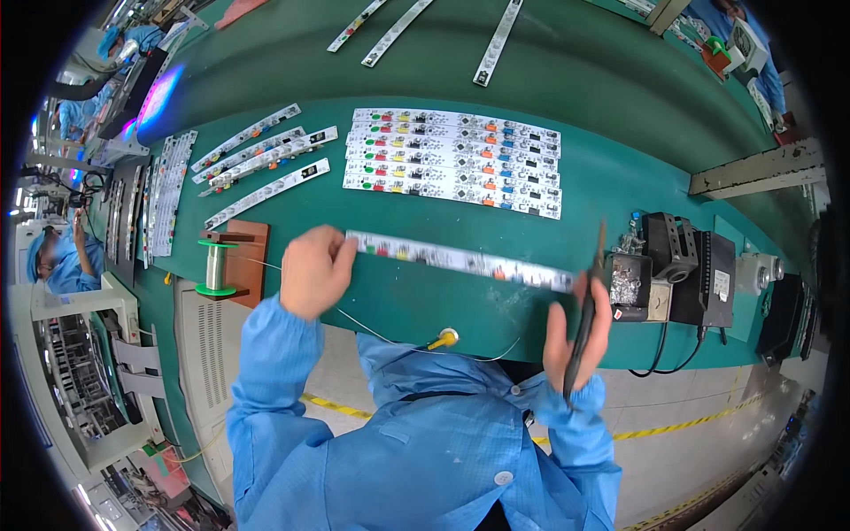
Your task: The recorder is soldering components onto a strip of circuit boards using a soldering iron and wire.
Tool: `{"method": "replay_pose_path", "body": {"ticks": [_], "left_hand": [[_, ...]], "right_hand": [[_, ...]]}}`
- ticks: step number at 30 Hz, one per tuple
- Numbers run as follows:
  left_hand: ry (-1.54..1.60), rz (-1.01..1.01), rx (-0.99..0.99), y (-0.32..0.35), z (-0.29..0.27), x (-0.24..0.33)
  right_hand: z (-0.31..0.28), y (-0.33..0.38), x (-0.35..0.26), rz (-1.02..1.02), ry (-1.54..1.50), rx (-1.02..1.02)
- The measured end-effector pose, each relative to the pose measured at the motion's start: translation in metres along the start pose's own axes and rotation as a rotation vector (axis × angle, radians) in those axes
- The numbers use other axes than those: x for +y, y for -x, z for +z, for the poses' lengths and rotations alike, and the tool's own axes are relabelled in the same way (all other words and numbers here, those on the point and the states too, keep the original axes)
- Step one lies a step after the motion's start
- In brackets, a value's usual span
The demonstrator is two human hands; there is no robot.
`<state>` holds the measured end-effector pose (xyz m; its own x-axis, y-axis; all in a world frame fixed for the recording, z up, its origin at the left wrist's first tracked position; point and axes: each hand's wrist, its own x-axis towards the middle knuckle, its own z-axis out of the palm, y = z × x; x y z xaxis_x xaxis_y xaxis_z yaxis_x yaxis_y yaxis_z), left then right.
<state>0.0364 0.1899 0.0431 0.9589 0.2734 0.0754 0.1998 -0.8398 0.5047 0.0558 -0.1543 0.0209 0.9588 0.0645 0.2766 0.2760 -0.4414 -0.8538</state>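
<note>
A long white circuit board strip (456,258) with small coloured parts lies slantwise before me, its right end nearer to me. My left hand (312,273) is closed, pinching its left end between thumb and fingers. My right hand (575,341) is closed round the dark handle of a soldering iron (586,323), whose thin tip points away from me. The thumb and fingers of that hand are also at the strip's right end; blur hides whether they grip it. Beyond the strip, several similar boards (452,159) lie side by side in a block.
A solder wire spool (215,267) sits on a brown stand (255,265) at left, its wire trailing nearby. Loose strips (266,190) lie beyond it. Right are a tray of small parts (627,281), a black soldering unit (704,279) and a yellow plug (445,338) nearer the front edge.
</note>
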Motion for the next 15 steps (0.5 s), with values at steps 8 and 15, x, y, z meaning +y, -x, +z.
{"method": "replay_pose_path", "body": {"ticks": [8,15], "left_hand": [[0.043,0.221,0.247,0.039,0.018,0.049],[0.217,0.718,-0.108,0.091,0.085,0.118]], "right_hand": [[-0.031,0.057,0.025,-0.049,0.142,-0.014],[-0.040,0.054,0.028,-0.111,0.035,0.063]]}}
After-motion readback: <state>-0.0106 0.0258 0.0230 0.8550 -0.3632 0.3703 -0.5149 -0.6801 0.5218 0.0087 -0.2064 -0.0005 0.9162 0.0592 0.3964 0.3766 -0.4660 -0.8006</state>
